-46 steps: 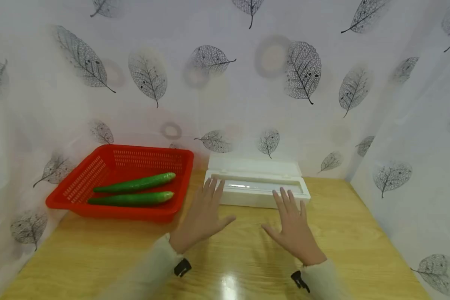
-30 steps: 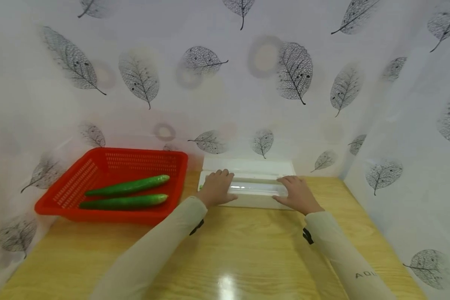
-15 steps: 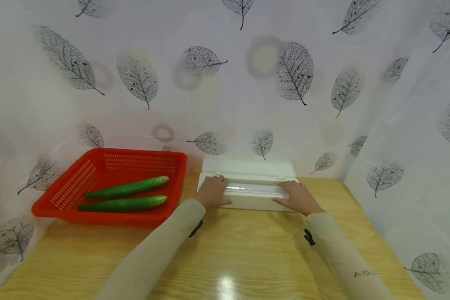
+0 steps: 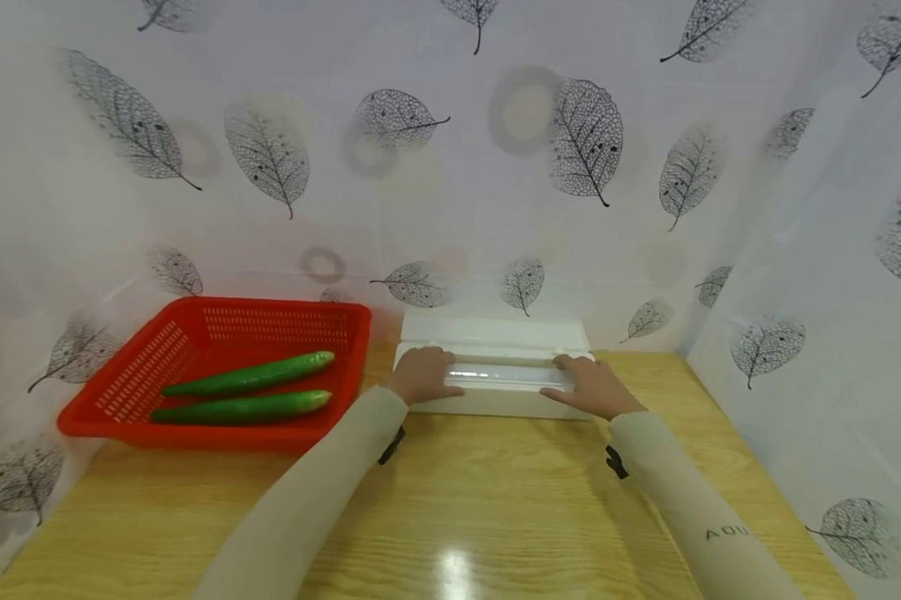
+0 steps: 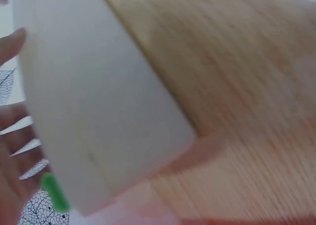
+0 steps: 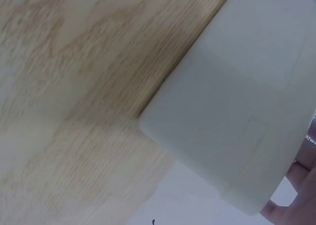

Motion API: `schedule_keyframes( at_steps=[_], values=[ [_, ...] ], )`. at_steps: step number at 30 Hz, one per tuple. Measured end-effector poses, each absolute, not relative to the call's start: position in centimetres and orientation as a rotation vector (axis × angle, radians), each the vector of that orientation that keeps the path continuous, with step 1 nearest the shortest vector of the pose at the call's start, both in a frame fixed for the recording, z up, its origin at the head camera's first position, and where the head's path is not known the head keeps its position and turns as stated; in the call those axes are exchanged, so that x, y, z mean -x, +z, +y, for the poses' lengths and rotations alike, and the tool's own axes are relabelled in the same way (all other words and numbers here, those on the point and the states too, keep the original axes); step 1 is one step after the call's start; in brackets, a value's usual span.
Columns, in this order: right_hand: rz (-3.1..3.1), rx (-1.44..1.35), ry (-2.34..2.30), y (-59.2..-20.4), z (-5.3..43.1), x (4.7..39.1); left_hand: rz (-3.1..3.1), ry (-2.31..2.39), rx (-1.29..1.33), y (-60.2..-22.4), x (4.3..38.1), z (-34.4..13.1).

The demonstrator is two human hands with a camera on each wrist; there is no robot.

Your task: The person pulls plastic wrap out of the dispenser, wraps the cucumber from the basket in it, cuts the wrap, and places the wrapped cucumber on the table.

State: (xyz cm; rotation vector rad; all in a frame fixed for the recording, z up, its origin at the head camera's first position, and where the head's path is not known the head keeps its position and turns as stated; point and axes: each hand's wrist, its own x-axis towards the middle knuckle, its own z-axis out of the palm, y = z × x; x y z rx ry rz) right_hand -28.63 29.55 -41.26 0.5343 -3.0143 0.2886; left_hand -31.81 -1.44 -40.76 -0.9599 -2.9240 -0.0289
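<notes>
A long white cling film dispenser (image 4: 503, 404) lies near the back of the table, its lid (image 4: 495, 331) raised against the curtain and a shiny roll of film (image 4: 503, 374) showing in the slot. My left hand (image 4: 422, 377) grips its left end, fingers over the top and thumb along the front. The right hand (image 4: 593, 387) holds the other end in the same way. A small green piece (image 5: 55, 193) sticks out by the left fingers in the left wrist view. The dispenser's white front wall (image 6: 222, 101) fills much of the right wrist view.
A red plastic basket (image 4: 157, 432) stands to the left of the dispenser, holding two green cucumbers (image 4: 247, 376). A white curtain printed with dark leaves (image 4: 390, 192) closes off the back and both sides. The tabletop (image 4: 495, 500) is yellowish wood.
Both hands came down from hovering with spread fingers in front of the dispenser and took hold of its two ends. Over the last half second, they have barely moved.
</notes>
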Motion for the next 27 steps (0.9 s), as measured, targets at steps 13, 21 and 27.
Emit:
schedule_keyframes(
  at_steps=[13, 21, 27],
  values=[
    [-3.023, -0.569, 0.35, -41.0, 30.1, 29.0, -2.916, -0.034, 0.983, -40.5, 31.7, -1.4],
    [-3.015, -0.561, 0.469, -40.4, 31.0, 29.3, -3.01, -0.111, 0.981, -39.5, 31.8, -1.3],
    [-2.993, -0.554, 0.484, -40.4, 30.7, 29.5, -3.038, -0.14, 0.992, -39.3, 32.0, -1.4]
  ],
)
